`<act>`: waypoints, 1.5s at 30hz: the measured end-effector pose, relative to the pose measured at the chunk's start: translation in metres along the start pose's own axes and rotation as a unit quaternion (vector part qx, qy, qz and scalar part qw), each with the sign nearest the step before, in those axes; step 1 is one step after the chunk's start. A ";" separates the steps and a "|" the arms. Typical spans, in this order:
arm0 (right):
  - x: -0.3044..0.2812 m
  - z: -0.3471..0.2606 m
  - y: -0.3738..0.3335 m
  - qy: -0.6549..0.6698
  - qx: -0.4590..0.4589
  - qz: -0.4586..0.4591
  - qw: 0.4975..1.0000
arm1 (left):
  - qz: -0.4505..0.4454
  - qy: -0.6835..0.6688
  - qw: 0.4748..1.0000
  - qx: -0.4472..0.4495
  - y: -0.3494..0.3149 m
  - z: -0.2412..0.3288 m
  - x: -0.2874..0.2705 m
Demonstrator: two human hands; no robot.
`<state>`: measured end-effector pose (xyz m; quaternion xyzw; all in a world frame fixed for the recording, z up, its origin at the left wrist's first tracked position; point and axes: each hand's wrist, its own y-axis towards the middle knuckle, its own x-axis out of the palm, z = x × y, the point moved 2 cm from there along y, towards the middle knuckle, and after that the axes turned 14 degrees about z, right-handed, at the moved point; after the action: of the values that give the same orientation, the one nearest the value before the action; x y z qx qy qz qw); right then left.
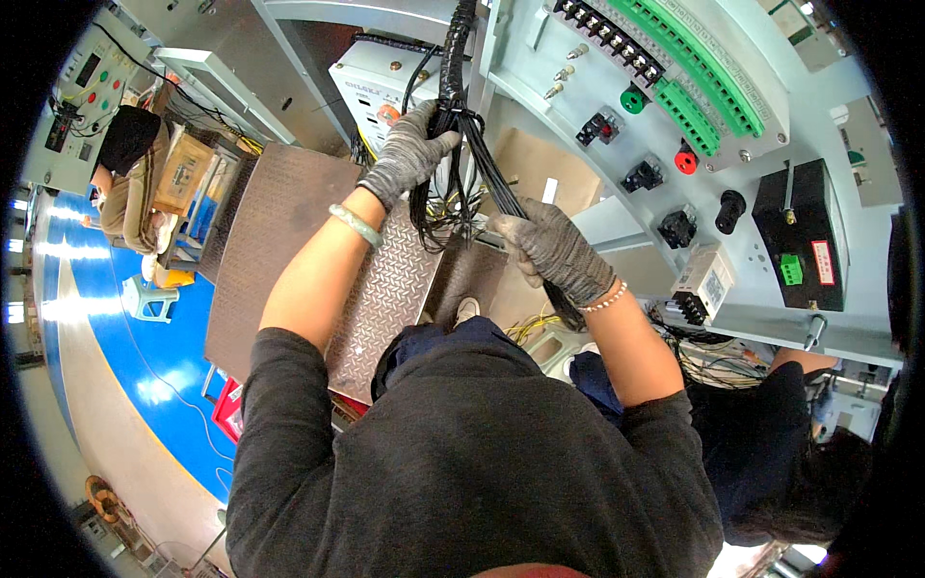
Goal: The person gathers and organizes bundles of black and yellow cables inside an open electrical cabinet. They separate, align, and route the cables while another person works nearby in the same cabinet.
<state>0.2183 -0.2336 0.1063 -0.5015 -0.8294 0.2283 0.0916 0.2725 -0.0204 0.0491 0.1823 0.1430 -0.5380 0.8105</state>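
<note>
A thick black wire harness (457,58), wrapped tightly, hangs down from the top and splits into several branches below a tie. My left hand (409,157), in a grey work glove, is closed on the harness just under that split. Further right and nearer to me, my right hand (557,252), gloved too, grips a branch of black wires (494,181) that runs down out of the split. Between the hands dangle loose black wires (434,214) with thin ends. Part of the gripped branch is hidden inside my right glove.
On the right stands a grey panel with green terminal blocks (689,116), switches and a black box (800,236). Behind the harness is a white box (371,82). A patterned metal plate (385,289) lies below. Other people work at left (130,193) and lower right (761,453).
</note>
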 end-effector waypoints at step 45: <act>0.034 -0.022 -0.093 -0.395 -0.229 0.019 0.890 | -0.142 -0.219 0.964 -0.059 -0.003 0.030 -0.055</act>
<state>0.1366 -0.2341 0.1672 -0.3929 -0.8168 0.2125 -0.3651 0.2503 0.0105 0.0988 -0.0100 0.0177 -0.6653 0.7463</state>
